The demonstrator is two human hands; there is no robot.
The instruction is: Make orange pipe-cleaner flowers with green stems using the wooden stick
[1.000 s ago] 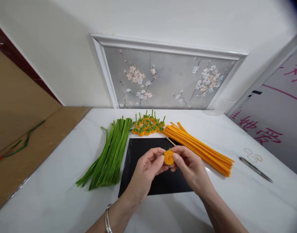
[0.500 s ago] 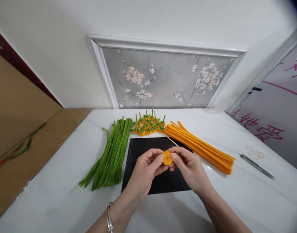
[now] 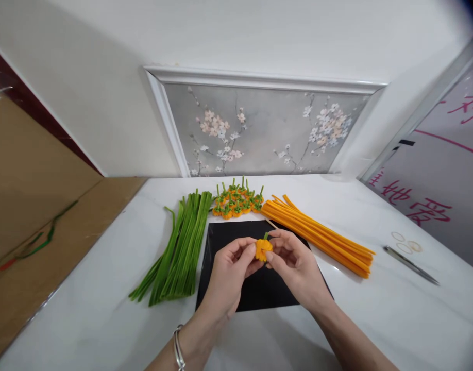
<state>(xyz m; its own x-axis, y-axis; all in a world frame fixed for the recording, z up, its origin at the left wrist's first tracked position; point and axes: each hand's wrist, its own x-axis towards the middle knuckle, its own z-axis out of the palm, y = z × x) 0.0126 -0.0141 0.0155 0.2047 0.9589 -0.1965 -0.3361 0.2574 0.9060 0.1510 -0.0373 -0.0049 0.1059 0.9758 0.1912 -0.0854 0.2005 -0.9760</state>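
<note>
A small orange pipe-cleaner pumpkin [image 3: 263,250] with a short green stem sits between my two hands, over the black mat [image 3: 255,294]. My left hand [image 3: 233,265] pinches its left side between thumb and fingers. On the other side, my right hand [image 3: 292,265] has its thumb against the lower right of the pumpkin, its fingers curled behind. Beyond the mat stand several finished-looking orange pieces [image 3: 236,201] with green tops and upright stems. The undersides of the fingers are partly hidden.
Green pipe cleaners [image 3: 182,252] lie bundled left of the mat, orange pipe cleaners [image 3: 321,237] at its right. A thin wooden stick [image 3: 271,223] pokes out behind my right hand. Tweezers [image 3: 411,265] and several pale rings [image 3: 405,242] lie far right. Cardboard [image 3: 66,247] borders the left.
The orange pumpkin has been tilted, so its green stem now shows on top instead of its flower-like face. My right thumb has shifted lower on it. The view has moved slightly.
</note>
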